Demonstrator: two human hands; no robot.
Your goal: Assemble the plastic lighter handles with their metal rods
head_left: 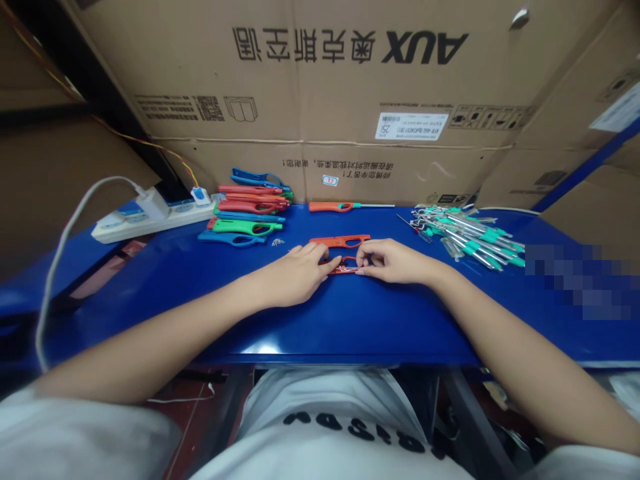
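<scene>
An orange plastic lighter shell (345,241) lies on the blue table (350,320) in the middle, with a second orange half (345,265) just in front of it. My left hand (295,273) rests on the table, its fingers pinching the left end of the near half. My right hand (393,261) pinches the right end of the same piece, fingers curled. A small metal part seems to sit inside the half, too small to name.
Stacked red, green and blue shells (247,210) lie at the back left beside a white power strip (150,217). An assembled orange lighter (345,207) lies at the back. A heap of teal-handled metal tubes (465,237) is at the right. Cardboard boxes (320,93) wall the back.
</scene>
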